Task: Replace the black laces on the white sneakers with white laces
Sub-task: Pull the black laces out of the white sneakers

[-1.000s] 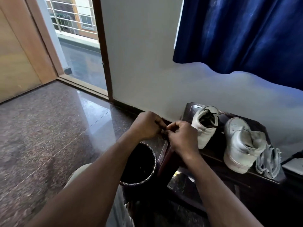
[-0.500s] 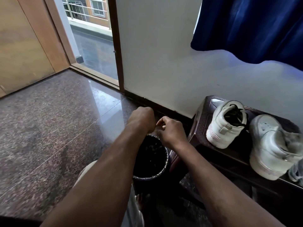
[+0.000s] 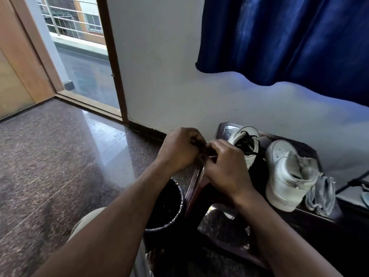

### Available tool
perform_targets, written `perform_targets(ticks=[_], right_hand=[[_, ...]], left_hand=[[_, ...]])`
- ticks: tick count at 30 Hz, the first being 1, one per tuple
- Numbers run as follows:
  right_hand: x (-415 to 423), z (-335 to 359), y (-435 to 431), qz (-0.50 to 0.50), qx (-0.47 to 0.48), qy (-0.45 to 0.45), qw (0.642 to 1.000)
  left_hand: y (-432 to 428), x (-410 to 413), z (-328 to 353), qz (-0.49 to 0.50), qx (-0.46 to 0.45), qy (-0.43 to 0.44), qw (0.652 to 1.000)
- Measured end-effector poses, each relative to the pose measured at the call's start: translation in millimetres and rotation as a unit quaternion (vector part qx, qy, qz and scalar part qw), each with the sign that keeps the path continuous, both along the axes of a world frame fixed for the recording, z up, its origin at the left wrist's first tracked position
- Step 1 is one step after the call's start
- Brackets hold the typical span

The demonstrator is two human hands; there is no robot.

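Two white sneakers stand on a dark brown stool point(image 3: 226, 128) by the wall. The far sneaker point(image 3: 246, 156) has black laces point(image 3: 246, 141) bunched in its opening. The near sneaker point(image 3: 285, 176) shows no lace. A bundle of white laces point(image 3: 321, 193) lies to its right on the stool. My left hand point(image 3: 178, 149) and right hand point(image 3: 226, 168) meet knuckle to knuckle above the stool's left edge, left of the far sneaker. Both pinch a small dark bundle, apparently a black lace point(image 3: 204, 146), mostly hidden by my fingers.
A black waste bin point(image 3: 169, 212) with a plastic liner stands on the polished stone floor below my forearms, against the stool. A blue curtain point(image 3: 289, 37) hangs above the stool. An open doorway point(image 3: 79, 66) leads to a balcony at the back left.
Half a second ago my hands hung close over the bin. They have since risen toward the stool's left edge, still pressed together, and the view has swung right.
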State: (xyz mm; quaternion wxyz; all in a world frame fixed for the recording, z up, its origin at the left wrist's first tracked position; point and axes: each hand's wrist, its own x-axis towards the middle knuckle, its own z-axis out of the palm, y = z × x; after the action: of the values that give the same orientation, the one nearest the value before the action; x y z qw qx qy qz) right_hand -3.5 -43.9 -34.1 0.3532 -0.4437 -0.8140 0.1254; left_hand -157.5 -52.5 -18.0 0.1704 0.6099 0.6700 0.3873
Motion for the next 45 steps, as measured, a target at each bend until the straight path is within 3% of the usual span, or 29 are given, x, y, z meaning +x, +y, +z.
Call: perform_targets(ticks=[3, 6, 11, 14, 20, 27, 29, 32, 34, 36, 38, 41, 45], right_hand=[[28, 13, -5, -0.016, 0.042, 0.021, 0.999], [60, 17, -9, -0.076, 0.103, -0.004, 0.992], [109, 5, -6, -0.237, 0.058, -0.158, 0.957], [131, -9, -8, -0.237, 0.061, -0.189, 0.951], [147, -23, 1, -0.181, 0.137, -0.147, 0.963], [170, -16, 25, -0.207, 0.106, -0.155, 0.960], [169, -7, 27, -0.220, 0.096, -0.149, 0.959], [156, 4, 35, -0.161, 0.075, -0.103, 0.979], [144, 8, 42, -0.105, 0.037, -0.061, 0.992], [133, 7, 47, -0.068, 0.014, -0.004, 0.998], [127, 5, 49, -0.047, 0.009, 0.076, 0.996], [126, 3, 50, -0.064, 0.015, 0.149, 0.987], [135, 8, 53, -0.085, -0.077, 0.322, 0.940]], left_hand=[[3, 21, 5, -0.030, 0.032, -0.085, 0.995], [8, 46, 2, -0.066, 0.077, -0.083, 0.991], [24, 84, -14, -0.134, 0.136, 0.164, 0.968], [26, 98, -17, -0.109, 0.094, 0.251, 0.957], [30, 114, -12, -0.063, 0.053, 0.234, 0.969], [33, 126, -6, -0.019, 0.044, 0.196, 0.979], [33, 130, -5, -0.008, 0.065, 0.148, 0.987], [38, 130, 1, 0.001, 0.105, 0.058, 0.993], [43, 127, 11, -0.036, 0.072, -0.067, 0.995], [47, 122, 24, -0.131, 0.022, -0.257, 0.957], [51, 119, 35, -0.213, 0.025, -0.368, 0.905], [61, 121, 47, -0.250, 0.083, -0.407, 0.875], [78, 112, 39, -0.130, 0.136, -0.447, 0.875]])
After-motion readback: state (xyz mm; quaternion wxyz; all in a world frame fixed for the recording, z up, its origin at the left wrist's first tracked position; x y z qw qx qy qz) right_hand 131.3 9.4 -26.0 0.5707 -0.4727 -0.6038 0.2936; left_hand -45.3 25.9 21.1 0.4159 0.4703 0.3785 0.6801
